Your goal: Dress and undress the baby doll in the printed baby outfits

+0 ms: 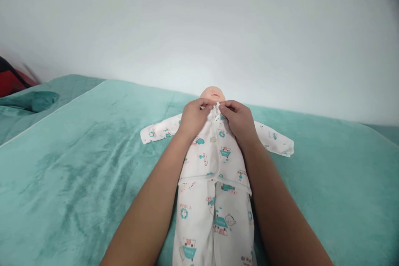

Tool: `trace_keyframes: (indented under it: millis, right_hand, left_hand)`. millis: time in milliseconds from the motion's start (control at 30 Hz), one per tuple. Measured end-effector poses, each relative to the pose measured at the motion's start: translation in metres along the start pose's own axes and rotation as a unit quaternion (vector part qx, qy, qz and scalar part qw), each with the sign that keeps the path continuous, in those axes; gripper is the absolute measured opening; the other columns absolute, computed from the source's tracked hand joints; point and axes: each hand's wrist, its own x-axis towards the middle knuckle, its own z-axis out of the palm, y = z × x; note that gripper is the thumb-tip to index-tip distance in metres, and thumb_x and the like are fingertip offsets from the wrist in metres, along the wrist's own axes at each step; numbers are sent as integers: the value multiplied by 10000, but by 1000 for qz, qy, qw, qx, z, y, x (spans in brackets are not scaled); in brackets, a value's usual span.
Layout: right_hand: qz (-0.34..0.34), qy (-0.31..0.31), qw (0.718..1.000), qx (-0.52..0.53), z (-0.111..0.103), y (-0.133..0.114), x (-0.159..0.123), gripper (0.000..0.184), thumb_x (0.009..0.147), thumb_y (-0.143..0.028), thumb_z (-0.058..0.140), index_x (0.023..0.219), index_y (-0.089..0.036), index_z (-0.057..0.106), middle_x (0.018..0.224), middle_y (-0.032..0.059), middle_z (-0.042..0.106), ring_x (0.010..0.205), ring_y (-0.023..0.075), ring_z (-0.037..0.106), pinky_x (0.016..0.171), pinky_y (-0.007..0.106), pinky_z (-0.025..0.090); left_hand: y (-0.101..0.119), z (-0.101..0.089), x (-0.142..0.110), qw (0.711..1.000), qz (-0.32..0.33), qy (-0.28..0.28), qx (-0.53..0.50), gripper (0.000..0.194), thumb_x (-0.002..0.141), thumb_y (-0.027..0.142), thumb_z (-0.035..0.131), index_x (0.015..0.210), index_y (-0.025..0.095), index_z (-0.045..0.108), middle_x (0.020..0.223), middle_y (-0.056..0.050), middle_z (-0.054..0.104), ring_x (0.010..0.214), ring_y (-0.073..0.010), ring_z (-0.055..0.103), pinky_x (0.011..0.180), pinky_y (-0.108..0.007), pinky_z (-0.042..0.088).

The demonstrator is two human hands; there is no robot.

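A baby doll (213, 92) lies on its back, dressed in a white printed jacket (205, 153) and matching trousers (196, 224). Both jacket sleeves stretch out sideways. At the doll's neck, my left hand (198, 116) pinches the collar from the left side. My right hand (238, 118) pinches the collar's other side, its fingertips close to those of the left. The jacket's front edges meet down the middle, with a small pale tab on the chest. My fingers hide part of the collar and whatever fastening is there.
A teal plush blanket (93, 166) covers the bed beneath the doll. Behind the doll's head rises a white wall (199, 37) with a dark band along the top. A red and black object (14, 81) sits at the far left, beside a bunched teal cloth (34, 102).
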Motion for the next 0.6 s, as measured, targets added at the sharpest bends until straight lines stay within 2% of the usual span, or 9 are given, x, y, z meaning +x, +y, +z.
trace_keyframes:
  millis: [200, 367, 600]
  right_hand:
    - [3, 9, 1000, -29, 0, -2, 1, 185, 756, -361, 617, 786, -201, 704, 809, 14, 699, 794, 192, 609, 769, 329, 458]
    - [-2, 3, 998, -61, 1, -8, -2, 157, 756, -325, 594, 761, -197, 684, 798, 12, 703, 776, 194, 610, 787, 346, 447]
    - [2, 20, 996, -91, 4, -10, -4, 158, 746, -328, 595, 760, -200, 686, 810, 19, 703, 787, 201, 601, 797, 352, 447]
  left_hand:
    - [1, 2, -1, 996, -3, 16, 89, 191, 867, 245, 583, 952, 211, 750, 1083, -58, 730, 1026, -225, 653, 928, -353, 485]
    - [2, 3, 1, 998, -26, -3, 51, 148, 850, 279, 596, 841, 188, 713, 927, -39, 746, 871, -201, 663, 791, -315, 497]
    - [1, 3, 5, 998, -48, -10, 39, 149, 819, 300, 624, 755, 177, 679, 844, -33, 732, 794, -183, 641, 727, -295, 469]
